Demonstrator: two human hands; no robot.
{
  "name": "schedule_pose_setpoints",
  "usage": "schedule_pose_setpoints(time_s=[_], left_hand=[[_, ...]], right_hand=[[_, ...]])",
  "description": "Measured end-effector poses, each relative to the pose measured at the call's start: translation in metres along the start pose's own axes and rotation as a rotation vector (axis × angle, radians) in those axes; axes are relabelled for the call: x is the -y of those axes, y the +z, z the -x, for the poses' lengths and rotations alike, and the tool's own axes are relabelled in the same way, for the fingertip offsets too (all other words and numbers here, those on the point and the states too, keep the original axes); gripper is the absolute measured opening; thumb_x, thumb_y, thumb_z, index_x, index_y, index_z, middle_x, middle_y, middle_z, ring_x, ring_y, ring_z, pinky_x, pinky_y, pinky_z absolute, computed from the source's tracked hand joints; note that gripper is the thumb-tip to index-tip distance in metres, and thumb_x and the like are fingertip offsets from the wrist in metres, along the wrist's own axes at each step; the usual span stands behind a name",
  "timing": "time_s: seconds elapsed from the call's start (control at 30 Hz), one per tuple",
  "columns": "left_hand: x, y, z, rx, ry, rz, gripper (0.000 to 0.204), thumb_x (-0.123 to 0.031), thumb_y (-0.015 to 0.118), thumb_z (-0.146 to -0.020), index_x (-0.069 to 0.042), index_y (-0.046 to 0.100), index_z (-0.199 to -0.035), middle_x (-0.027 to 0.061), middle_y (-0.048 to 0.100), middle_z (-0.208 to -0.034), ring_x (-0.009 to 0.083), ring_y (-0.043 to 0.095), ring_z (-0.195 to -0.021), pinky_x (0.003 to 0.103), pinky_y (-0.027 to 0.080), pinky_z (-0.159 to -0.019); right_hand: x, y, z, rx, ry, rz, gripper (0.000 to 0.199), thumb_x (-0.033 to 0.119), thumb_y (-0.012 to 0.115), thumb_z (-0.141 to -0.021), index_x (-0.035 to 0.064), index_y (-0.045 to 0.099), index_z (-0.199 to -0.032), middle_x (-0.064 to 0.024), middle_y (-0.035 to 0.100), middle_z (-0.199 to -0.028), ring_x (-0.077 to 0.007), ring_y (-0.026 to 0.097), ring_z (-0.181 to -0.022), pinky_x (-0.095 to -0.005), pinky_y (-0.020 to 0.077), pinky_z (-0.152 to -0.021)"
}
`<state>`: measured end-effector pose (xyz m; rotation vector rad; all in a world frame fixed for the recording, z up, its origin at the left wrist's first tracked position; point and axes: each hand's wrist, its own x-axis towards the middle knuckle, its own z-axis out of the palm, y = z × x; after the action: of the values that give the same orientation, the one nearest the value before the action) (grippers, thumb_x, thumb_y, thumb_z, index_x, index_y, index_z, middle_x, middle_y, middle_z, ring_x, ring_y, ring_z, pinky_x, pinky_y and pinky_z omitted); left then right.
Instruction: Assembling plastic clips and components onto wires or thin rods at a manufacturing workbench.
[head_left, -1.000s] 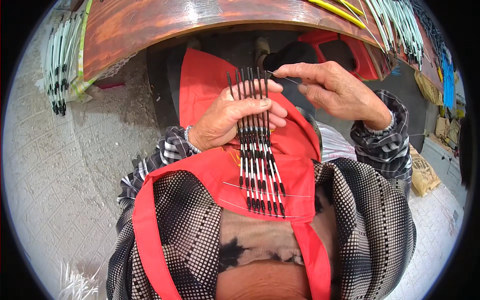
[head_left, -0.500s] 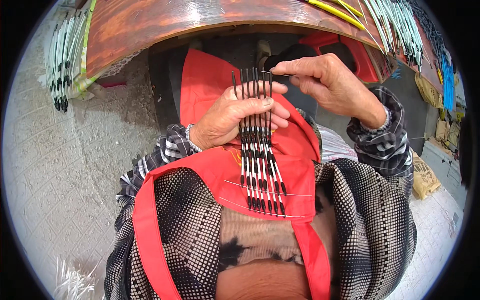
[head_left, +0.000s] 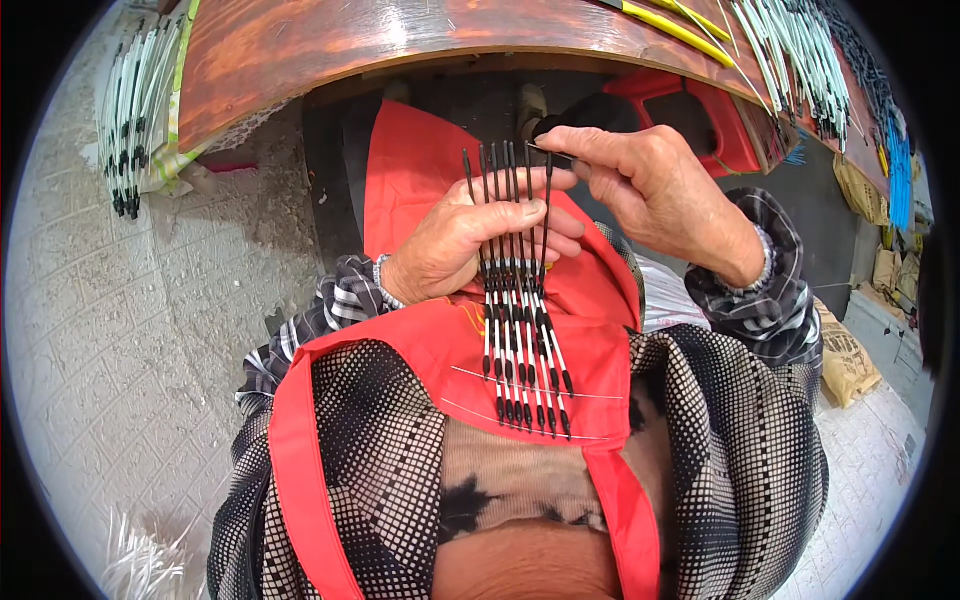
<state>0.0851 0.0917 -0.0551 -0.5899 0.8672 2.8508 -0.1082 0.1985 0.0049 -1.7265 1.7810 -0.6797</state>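
My left hand supports a row of several thin black-and-white rods over the red apron. Its thumb presses across their fronts while the fingers lie behind them. Two thin wires run crosswise through the lower ends of the rods, which have black bulges between white stretches. At the dark upper tips, my right hand pinches a thin wire-like piece between thumb and index finger. Most of that piece is hidden by the fingers. The rightmost rod stands slightly apart from the others at the top.
A brown wooden table spans the far side. Pale green and black rods lie at its right, near yellow-handled tools. Another rod bundle hangs at the left. Beneath the table sits a red plastic stool.
My right hand has shifted slightly nearer and left, its pinched fingers still at the rod tips. The rightmost rod's top has spread a little away from the others.
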Motion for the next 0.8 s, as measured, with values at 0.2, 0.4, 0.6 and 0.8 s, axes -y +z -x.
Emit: schedule_pose_setpoints(time_s=[0.2,0.4,0.6,0.8], left_hand=[[-0.0016,0.0057,0.0023,-0.029,0.030,-0.021,0.046,-0.013,0.055,-0.096,0.001,0.045,-0.139,0.0187,0.068,-0.110,0.0276,0.069,-0.101,0.034,0.054,-0.089],[-0.0017,0.0050,0.0056,-0.051,0.037,-0.004,0.046,-0.012,0.055,-0.095,0.002,0.045,-0.138,0.0213,0.068,-0.109,0.0299,0.068,-0.102,0.036,0.054,-0.091],[-0.0095,0.0067,0.0087,-0.017,-0.029,-0.028,0.046,-0.012,0.057,-0.094,0.003,0.046,-0.137,0.0253,0.067,-0.108,0.0323,0.068,-0.101,0.037,0.055,-0.089],[-0.0098,0.0082,0.0084,-0.022,-0.035,-0.049,0.046,-0.011,0.057,-0.094,0.004,0.047,-0.136,0.0253,0.067,-0.109,0.0325,0.069,-0.100,0.037,0.055,-0.088]], right_hand=[[0.0024,0.0028,-0.0010,-0.033,0.005,-0.008,0.044,-0.006,0.056,-0.080,0.0022,0.063,-0.123,-0.0195,0.060,-0.070,-0.0155,0.051,-0.050,-0.0288,0.0451,-0.052],[0.0033,-0.0001,-0.0022,-0.019,0.000,0.002,0.044,-0.007,0.056,-0.080,0.0019,0.063,-0.123,-0.0191,0.057,-0.067,-0.0167,0.050,-0.050,-0.0289,0.0451,-0.053],[0.0050,0.0009,-0.0032,-0.023,-0.006,0.019,0.044,-0.007,0.056,-0.080,0.0022,0.063,-0.123,-0.0196,0.057,-0.068,-0.0182,0.052,-0.051,-0.0291,0.0460,-0.054],[0.0012,0.0015,-0.0027,-0.020,-0.012,0.030,0.044,-0.007,0.057,-0.081,0.0038,0.063,-0.123,-0.0199,0.060,-0.072,-0.0217,0.056,-0.054,-0.0304,0.0481,-0.056]])
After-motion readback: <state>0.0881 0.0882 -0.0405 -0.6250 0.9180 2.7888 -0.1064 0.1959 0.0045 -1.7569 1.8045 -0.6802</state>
